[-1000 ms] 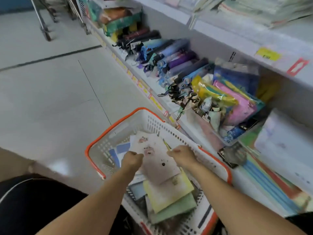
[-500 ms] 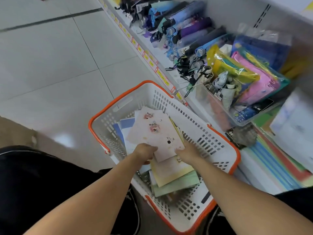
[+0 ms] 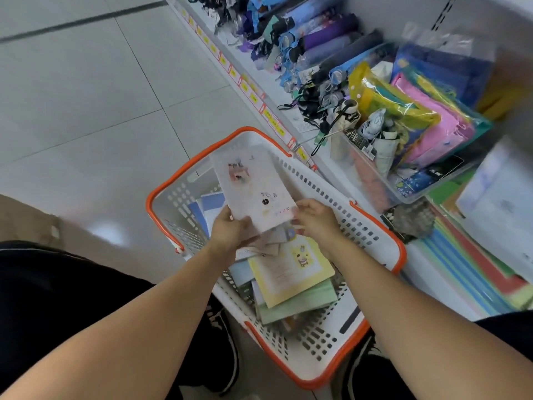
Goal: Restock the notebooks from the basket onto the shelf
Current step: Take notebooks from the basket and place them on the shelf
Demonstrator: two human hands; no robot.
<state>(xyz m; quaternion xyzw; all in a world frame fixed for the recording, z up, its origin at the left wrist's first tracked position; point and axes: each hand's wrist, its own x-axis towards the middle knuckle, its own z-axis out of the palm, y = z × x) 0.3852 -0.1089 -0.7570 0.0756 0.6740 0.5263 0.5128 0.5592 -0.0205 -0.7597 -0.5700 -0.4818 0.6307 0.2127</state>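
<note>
A white basket with an orange rim [image 3: 372, 217] stands on the floor against the low shelf [image 3: 427, 272]. Both hands hold a small stack of pale pink notebooks [image 3: 253, 189] above the basket, tilted up and away from me. My left hand [image 3: 230, 229] grips the stack's lower left corner. My right hand [image 3: 314, 217] pinches its lower right edge. More notebooks lie in the basket: a yellow one [image 3: 291, 272], a green one [image 3: 300, 307] under it and blue ones [image 3: 207, 206] at the left wall.
The shelf carries folded umbrellas [image 3: 317, 39], a clear bin of colourful pouches [image 3: 409, 134] and flat stacks of coloured folders [image 3: 473, 275] at the right. Grey floor tiles [image 3: 95, 105] spread to the left. My dark-trousered knees and shoes flank the basket.
The pink notebooks have risen out of the basket in both hands and tipped more upright. The camera has tilted down and closer to the basket.
</note>
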